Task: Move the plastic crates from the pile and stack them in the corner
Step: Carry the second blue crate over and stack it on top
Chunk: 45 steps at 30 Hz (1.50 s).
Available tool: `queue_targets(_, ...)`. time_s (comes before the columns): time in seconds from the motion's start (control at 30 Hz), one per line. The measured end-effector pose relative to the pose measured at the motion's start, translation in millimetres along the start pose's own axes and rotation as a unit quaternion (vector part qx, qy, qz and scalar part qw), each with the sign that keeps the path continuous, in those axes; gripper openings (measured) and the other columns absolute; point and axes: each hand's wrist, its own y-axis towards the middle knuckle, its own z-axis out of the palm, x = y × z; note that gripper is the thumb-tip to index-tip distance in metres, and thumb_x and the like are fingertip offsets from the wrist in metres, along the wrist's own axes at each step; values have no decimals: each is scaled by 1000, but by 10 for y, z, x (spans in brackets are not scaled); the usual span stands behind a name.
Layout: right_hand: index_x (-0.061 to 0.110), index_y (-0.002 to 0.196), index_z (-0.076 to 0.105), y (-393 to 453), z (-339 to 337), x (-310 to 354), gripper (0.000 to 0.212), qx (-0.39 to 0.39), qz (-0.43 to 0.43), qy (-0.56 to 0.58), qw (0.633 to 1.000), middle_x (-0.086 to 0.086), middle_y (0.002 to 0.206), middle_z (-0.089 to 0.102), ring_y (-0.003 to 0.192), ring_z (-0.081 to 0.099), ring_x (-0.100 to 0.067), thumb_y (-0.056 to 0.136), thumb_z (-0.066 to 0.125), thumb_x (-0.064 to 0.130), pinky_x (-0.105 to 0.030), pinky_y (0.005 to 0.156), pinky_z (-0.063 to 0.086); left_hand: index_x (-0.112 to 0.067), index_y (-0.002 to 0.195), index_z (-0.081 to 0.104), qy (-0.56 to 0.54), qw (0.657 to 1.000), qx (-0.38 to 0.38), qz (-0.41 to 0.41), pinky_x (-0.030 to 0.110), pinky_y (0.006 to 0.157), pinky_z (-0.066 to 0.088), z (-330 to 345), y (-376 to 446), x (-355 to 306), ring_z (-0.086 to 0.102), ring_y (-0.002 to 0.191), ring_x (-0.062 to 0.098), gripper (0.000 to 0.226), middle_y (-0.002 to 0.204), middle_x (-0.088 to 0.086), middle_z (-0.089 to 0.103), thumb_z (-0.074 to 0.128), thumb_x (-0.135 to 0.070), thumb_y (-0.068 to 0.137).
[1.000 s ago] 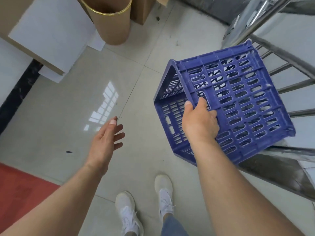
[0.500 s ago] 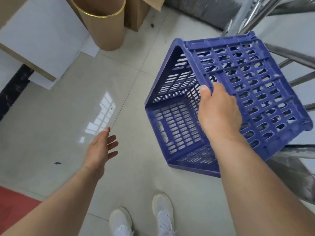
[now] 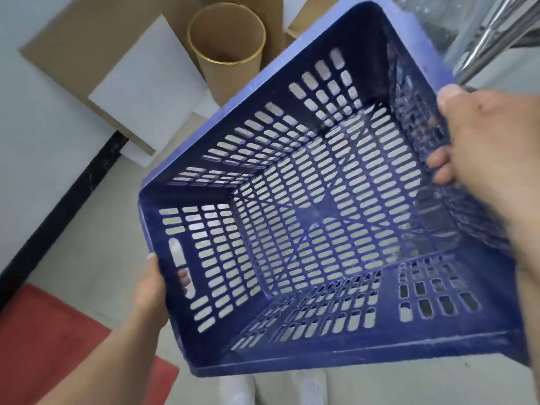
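Floor tiles (image 3: 73,258), pale and glossy, run under everything, with a red mat (image 3: 43,340) covering the lower-left corner and a black strip (image 3: 73,194) along the foot of the white wall (image 3: 35,127) on the left. Filling most of the view is the blue plastic crate (image 3: 321,223), held up off the floor and tilted so its open mouth faces the camera; the slotted base and all 4 slotted walls show from the inside, and the tiles are visible through the slots. Behind the crate's upper-left rim, flat cardboard sheets (image 3: 87,33) and a white board (image 3: 152,83) lean against the wall, and just beside them an open brown cardboard tube (image 3: 228,42) with a gold rim stands upright. Shiny metal rails (image 3: 496,33) cross the top-right corner.

The right hand (image 3: 491,159) clasps the crate's right wall near its rim, thumb on the outside and fingertips (image 3: 438,163) curled over onto the inner face. The left hand (image 3: 152,290) grips the crate's left wall from outside, at the handle slot, where a fingertip shows through the opening. Both forearms reach in from the bottom edge. White shoes (image 3: 233,387) show faintly below the crate's near rim, blurred.
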Motion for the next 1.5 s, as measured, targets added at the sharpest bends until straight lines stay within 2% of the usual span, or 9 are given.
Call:
queue_targets(0.23,8,93,61,-180,347,200,76,54,20,20,998,-23,90,69,85,66,-42,70,21,69,-59,83,50,-9,85,56,-42,994,-86,48,30,58,45,-585,-34,-216,52,60,19,46,73,10,58,38,-50,95)
queue_targets(0.33,9,77,58,-403,501,350,63,106,21,42,993,-12,60,69,65,69,-37,75,25,63,-57,79,53,-9,102,57,-66,988,-130,48,33,60,47,-1003,-83,-188,56,63,20,44,75,10,61,43,-50,92)
queue_targets(0.5,12,70,56,-877,864,702,45,201,16,78,976,-4,52,68,56,68,-31,82,35,50,-56,77,54,-11,104,59,-109,971,-207,41,32,51,50,-1903,-223,66,61,52,20,43,53,6,65,48,-50,89)
queue_targets(0.63,12,78,61,-1435,1289,963,43,268,-14,70,961,-12,64,69,61,69,-31,88,36,45,-51,73,57,-14,95,62,-150,952,-264,32,32,51,47,-2732,-311,437,59,47,17,36,62,8,65,48,-47,88)
queue_targets(0.73,11,87,63,-1962,1656,1149,44,310,-44,51,948,-12,70,70,61,70,-28,90,34,44,-52,77,55,-18,81,59,-172,938,-301,20,32,52,45,-3381,-350,800,57,43,16,33,43,0,61,46,-46,91)
queue_targets(0.9,9,80,61,-3014,2252,1382,42,377,-70,41,922,-15,72,70,68,69,-33,91,33,38,-51,79,55,-11,110,63,-207,923,-325,-20,35,58,52,-4680,-211,1656,60,56,21,63,80,15,65,42,-62,79)
queue_targets(1.13,1,98,56,-4488,2949,1802,28,434,-65,30,898,-15,69,63,54,58,-26,93,35,20,-32,48,43,-15,98,61,-249,910,-321,-87,31,49,48,-6062,-215,2396,56,51,21,48,65,6,62,42,-58,88)
queue_targets(1.27,1,101,57,-5140,3336,1995,29,435,-107,16,894,-19,78,64,60,60,-29,95,36,19,-42,63,50,-14,92,64,-259,901,-332,-106,42,67,53,-6593,-182,2681,61,62,25,43,73,9,64,46,-53,88)
queue_targets(1.5,2,102,58,-5843,3971,2178,29,460,-131,15,878,-22,87,65,69,63,-33,97,35,20,-45,65,52,-17,90,62,-274,891,-353,-76,38,63,51,-7208,179,3075,58,63,20,30,75,7,62,43,-40,94)
